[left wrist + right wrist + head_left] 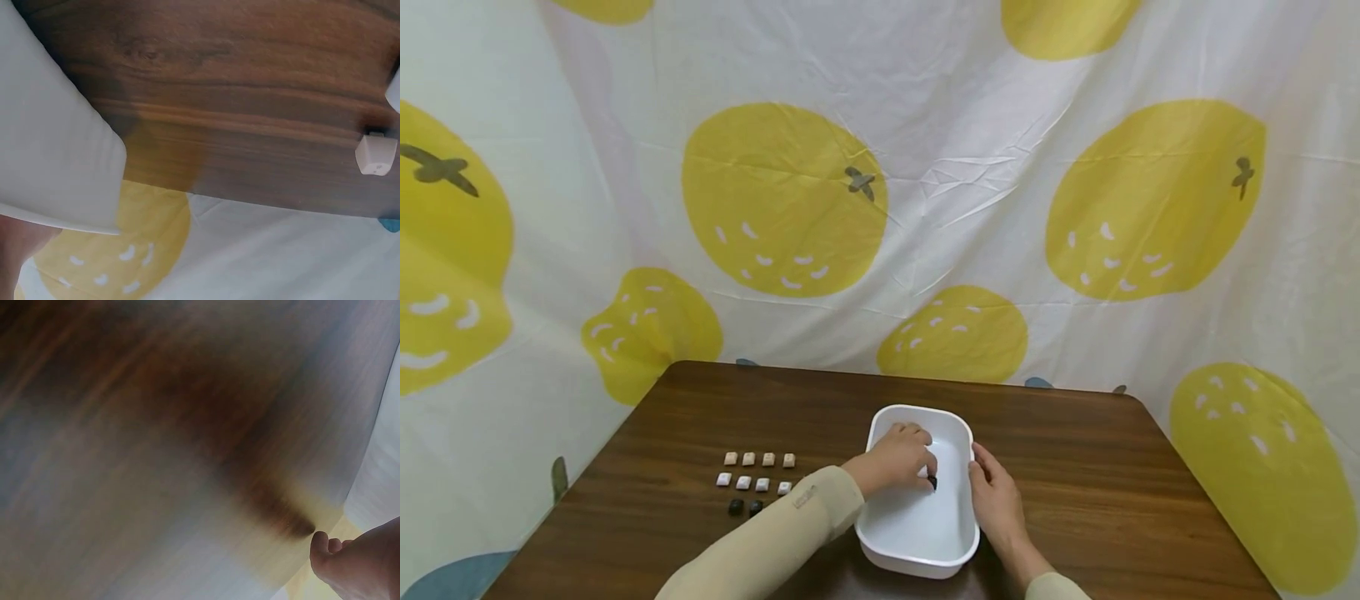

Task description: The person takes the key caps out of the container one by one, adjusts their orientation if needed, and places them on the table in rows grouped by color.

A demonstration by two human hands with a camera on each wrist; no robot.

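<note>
A white rectangular tub (917, 533) stands on the wooden table. My left hand (898, 457) reaches in over its left wall, with bent fingers and thumb around a small black keycap (933, 482). A bit of white shows beside that keycap, mostly hidden by the fingers. On the tub's right side, my right hand (997, 500) holds the wall at the rim. In the right wrist view, the fingers of that hand (350, 556) appear beside the tub's pale outer wall (381, 469). The left wrist view has only part of the left hand (22, 247) behind the tub (56, 137).
Left of the tub lie rows of keycaps: several beige ones (748, 459), several white ones (743, 482) and black ones (736, 507). My left sleeve (775, 533) crosses in front of the rows' right end. Behind the table (1075, 467) hangs a lemon-print cloth (940, 233).
</note>
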